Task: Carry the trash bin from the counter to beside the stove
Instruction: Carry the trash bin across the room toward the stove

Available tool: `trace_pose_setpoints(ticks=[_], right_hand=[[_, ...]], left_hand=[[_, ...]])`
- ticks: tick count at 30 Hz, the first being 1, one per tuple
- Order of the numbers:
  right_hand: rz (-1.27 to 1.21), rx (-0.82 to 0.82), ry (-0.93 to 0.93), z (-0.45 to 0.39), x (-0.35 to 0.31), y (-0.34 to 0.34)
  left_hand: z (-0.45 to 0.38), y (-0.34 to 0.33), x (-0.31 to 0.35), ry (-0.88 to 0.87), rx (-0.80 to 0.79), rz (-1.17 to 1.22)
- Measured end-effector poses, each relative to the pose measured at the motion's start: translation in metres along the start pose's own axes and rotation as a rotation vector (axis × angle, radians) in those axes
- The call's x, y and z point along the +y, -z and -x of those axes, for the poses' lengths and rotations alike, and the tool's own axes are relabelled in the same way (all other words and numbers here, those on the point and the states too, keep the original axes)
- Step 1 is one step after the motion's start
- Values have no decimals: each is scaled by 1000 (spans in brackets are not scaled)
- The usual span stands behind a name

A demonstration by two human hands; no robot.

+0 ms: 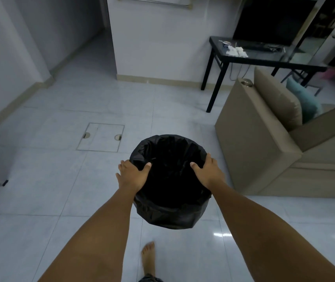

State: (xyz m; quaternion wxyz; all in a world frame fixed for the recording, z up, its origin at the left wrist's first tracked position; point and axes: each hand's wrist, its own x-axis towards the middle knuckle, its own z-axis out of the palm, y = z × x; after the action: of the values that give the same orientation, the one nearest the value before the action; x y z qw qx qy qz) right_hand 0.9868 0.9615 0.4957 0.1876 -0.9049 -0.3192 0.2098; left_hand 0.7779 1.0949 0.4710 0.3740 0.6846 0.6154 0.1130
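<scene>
A round trash bin (170,212) lined with a black plastic bag hangs in the air in front of me, above the tiled floor. My left hand (132,174) grips its left rim, thumb inside the opening. On the opposite rim my right hand (208,171) holds the same way. The inside of the bin is dark and I cannot see any contents. No stove or counter is in view.
A beige sofa (264,143) stands close on the right. Behind it is a black table (260,58) with a screen and crumpled tissue. A floor hatch (101,137) lies ahead left, a hallway opens at far left, and my bare foot (148,257) is below the bin.
</scene>
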Motion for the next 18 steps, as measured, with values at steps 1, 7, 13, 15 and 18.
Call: trace_pose_setpoints(ticks=[1,7,13,15,18], right_hand=[[3,-5,-3,-15,-5,1],[1,-16,2,-122,-49,16],[24,-41,26,-229,-88,26],[27,-61,38,-262,-98,29],[45,-94,76,-314,-113,33]], left_hand=[[-15,0,6,8,-3,-3],[-116,2,60,11,-14,-14],[-209,3,107,20,23,-48],[-236,0,118,39,30,-27],[-275,-6,136,83,52,-21]])
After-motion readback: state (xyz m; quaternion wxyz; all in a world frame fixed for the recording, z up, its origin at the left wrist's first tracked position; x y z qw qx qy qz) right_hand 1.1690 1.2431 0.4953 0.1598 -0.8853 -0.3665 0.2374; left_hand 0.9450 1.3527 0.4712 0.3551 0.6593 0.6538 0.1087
